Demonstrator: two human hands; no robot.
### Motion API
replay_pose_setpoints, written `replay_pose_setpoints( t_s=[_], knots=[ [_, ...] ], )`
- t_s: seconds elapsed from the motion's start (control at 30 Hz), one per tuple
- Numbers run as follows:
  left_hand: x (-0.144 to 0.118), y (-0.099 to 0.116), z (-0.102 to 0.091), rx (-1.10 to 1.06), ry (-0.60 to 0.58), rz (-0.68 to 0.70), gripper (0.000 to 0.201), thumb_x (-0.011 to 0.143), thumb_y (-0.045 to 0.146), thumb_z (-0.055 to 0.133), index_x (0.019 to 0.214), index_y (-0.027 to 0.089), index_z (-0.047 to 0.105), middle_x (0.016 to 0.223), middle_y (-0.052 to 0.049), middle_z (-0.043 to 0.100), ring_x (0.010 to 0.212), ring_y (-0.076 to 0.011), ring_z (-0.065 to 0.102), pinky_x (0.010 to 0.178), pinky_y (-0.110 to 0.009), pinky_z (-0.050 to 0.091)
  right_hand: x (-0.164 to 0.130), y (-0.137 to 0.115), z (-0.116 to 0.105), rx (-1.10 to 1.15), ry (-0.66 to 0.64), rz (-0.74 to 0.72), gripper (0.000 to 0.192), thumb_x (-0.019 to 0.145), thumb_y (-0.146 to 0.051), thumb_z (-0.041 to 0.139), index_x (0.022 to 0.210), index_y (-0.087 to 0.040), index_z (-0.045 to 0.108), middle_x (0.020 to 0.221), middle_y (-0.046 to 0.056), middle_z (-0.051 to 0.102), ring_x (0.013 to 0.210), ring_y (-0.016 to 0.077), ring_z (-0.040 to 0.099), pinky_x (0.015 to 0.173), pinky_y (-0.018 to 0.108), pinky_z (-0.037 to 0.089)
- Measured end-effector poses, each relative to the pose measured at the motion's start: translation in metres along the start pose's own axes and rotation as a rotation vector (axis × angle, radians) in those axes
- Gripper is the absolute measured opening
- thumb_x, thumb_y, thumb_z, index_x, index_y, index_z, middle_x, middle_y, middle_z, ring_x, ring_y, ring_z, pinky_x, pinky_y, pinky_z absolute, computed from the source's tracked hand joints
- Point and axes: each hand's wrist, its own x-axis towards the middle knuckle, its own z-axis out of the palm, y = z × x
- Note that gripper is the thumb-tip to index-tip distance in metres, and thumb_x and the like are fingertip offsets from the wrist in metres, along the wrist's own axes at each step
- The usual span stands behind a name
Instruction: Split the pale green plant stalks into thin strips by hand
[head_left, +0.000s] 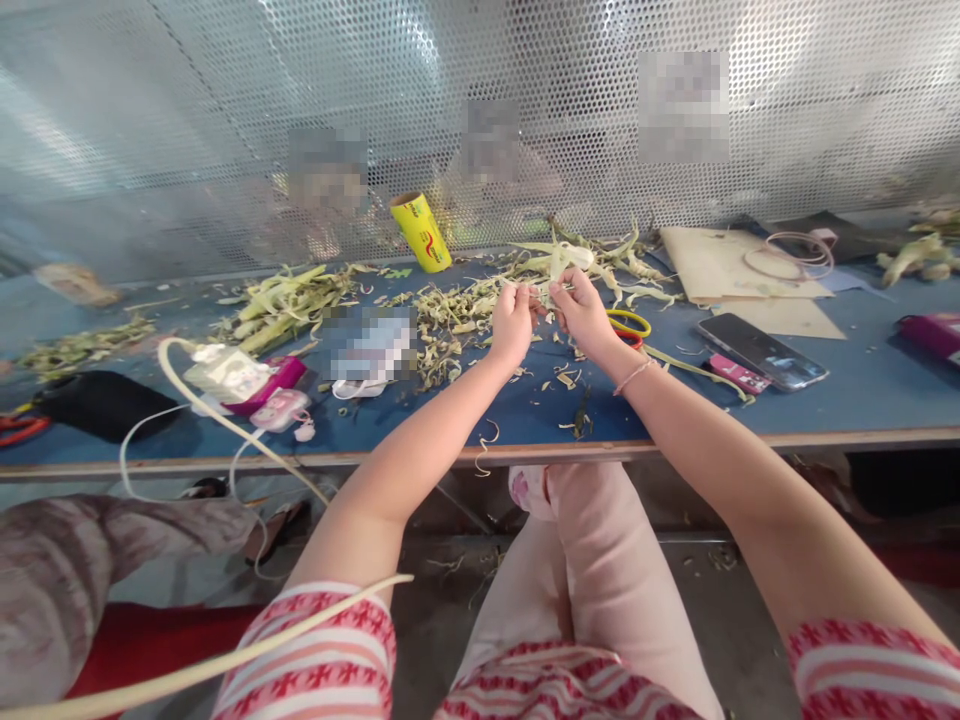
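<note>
Holding pale plant strips [564,258], the person's two hands meet close together just right of the frame's centre, above the table [885,400]. Left hand [514,322]: thumb and fingers pinched narrow on a thin end of the strips. Right hand [583,310]: fingers curled closed about the same strips, which rise past the fingertips; we cannot tell the exact grip, the fingers hiding it. Right wrist: one thin bracelet [634,378].

Beneath and left of the hands, we record loose plant trimmings [450,320], curled and scattered; left of centre, one heap of green stalks [277,305].

Upper centre: one yellow tube [421,235], tilted, in front of a perforated metal panel [562,60]. Just right of the right hand: yellow and red loops [630,325], partly hidden by the wrist.

Right of frame: one dark phone [769,350], lying flat, touching a small pink box [739,374]; behind these, a cardboard sheet [720,260] bearing a coiled pink cable [772,262].

Left of frame: a purple-edged case [277,385] and a black pouch [105,405]. Lower left, we enter one long pale strand [225,655], crossing the left sleeve, and a neighbouring person's patterned trouser leg [135,540].
</note>
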Motion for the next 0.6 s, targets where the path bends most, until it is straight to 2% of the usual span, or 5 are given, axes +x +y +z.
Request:
replay_pose_setpoints(
  t_s=[0.1, 0.43, 0.6],
  knots=[
    [0.001, 0.002, 0.000, -0.043, 0.036, -0.074, 0.056, 0.078, 0.074, 0.030, 0.084, 0.020, 0.046, 0.058, 0.000, 0.052, 0.045, -0.0087, 0.044, 0.047, -0.026, 0.034, 0.000, 0.002, 0.000, -0.026, 0.009, -0.015, 0.022, 0.088, -0.040, 0.052, 0.080, -0.026, 0.037, 0.041, -0.010, 0.034, 0.037, 0.0086, 0.032, 0.040, 0.023, 0.024],
    [-0.008, 0.022, -0.003, 0.011, -0.105, 0.055, 0.052, 0.081, 0.070, 0.036, 0.079, 0.020, 0.049, 0.051, 0.002, 0.048, 0.043, -0.0097, 0.044, 0.048, -0.027, 0.036, 0.002, 0.004, -0.004, -0.084, 0.084, -0.033, 0.025, 0.086, -0.043, 0.054, 0.078, -0.025, 0.039, 0.043, -0.010, 0.030, 0.037, 0.0069, 0.027, 0.038, 0.023, 0.019],
    [-0.009, 0.025, -0.003, 0.043, -0.125, 0.068, 0.042, 0.086, 0.062, 0.042, 0.079, 0.021, 0.050, 0.052, 0.002, 0.050, 0.045, -0.0092, 0.045, 0.047, -0.026, 0.036, 0.001, 0.001, -0.005, -0.108, 0.094, -0.041, 0.018, 0.088, -0.038, 0.050, 0.080, -0.026, 0.040, 0.045, -0.010, 0.033, 0.039, 0.0081, 0.031, 0.041, 0.023, 0.024]
  ],
)
